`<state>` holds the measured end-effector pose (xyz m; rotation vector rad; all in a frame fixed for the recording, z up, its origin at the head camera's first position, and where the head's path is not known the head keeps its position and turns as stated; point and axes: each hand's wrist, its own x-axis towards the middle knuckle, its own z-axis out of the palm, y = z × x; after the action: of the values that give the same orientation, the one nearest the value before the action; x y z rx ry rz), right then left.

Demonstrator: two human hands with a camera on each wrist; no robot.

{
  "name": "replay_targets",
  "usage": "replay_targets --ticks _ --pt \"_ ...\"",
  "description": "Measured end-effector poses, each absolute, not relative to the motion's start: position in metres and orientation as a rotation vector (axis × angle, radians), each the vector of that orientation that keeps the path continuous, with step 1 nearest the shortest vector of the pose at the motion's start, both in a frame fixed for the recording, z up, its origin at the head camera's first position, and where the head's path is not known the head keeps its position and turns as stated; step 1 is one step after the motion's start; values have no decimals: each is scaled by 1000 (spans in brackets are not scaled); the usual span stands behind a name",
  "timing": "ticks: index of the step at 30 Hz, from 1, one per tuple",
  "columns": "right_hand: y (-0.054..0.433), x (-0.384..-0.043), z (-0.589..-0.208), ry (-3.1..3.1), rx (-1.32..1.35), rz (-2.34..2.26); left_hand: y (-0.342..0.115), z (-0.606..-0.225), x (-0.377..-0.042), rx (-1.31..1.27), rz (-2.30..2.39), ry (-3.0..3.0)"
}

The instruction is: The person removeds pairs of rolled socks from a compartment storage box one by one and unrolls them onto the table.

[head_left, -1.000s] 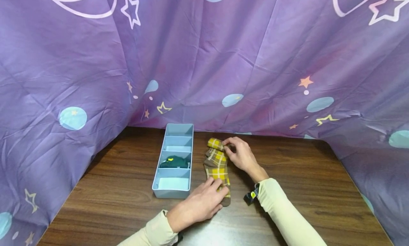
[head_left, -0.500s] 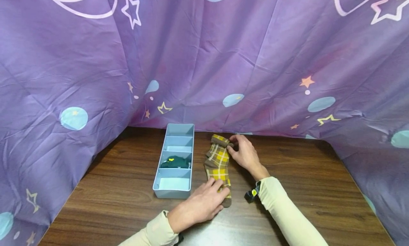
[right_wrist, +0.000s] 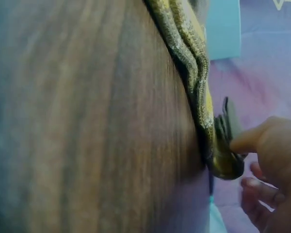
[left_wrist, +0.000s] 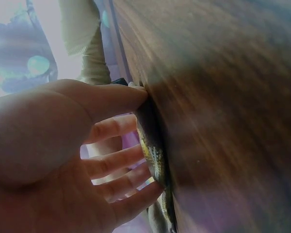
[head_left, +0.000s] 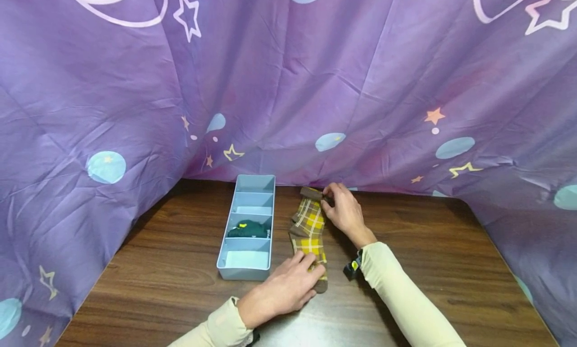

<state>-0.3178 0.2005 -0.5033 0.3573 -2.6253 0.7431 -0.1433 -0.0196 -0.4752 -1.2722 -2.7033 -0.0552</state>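
Note:
A pair of yellow and brown plaid socks (head_left: 309,229) lies stacked lengthwise on the table, its two layers showing in the right wrist view (right_wrist: 196,68). At the far end the cuff (head_left: 312,193) is raised and partly folded. My right hand (head_left: 344,212) pinches the right side of that cuff between thumb and fingers; the right wrist view shows the thumb and fingers at its folded edge. Near the toes, my left hand (head_left: 284,289) rests on the socks with spread, fairly straight fingertips, and the left wrist view shows those fingertips touching the fabric (left_wrist: 155,160).
Left of the socks stands a long blue-grey box (head_left: 243,274) divided into several compartments. One compartment holds a dark green bundle of cloth (head_left: 249,229) with a yellow mark. A purple curtain (head_left: 288,86) printed with stars hangs behind the wooden table (head_left: 171,267).
My right hand has moved slightly away from me with the cuff, whose folded roll has loosened into a shorter fold, so the socks reach farther. The left hand has stayed on the toe end.

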Motion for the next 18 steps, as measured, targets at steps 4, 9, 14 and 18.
replay_targets --ticks 4,9,14,18 --pt "199 -319 -502 -2651 316 732 -20 -476 -143 -1269 -53 -2700" --pt "200 -317 -504 -2750 388 735 -20 -477 -143 -1273 -57 -2695" --pt "203 -316 -505 -2818 490 706 -20 -477 -144 -1273 -60 -2687" --pt "205 -315 -509 -2874 622 668 -20 -477 -144 -1275 -59 -2684"
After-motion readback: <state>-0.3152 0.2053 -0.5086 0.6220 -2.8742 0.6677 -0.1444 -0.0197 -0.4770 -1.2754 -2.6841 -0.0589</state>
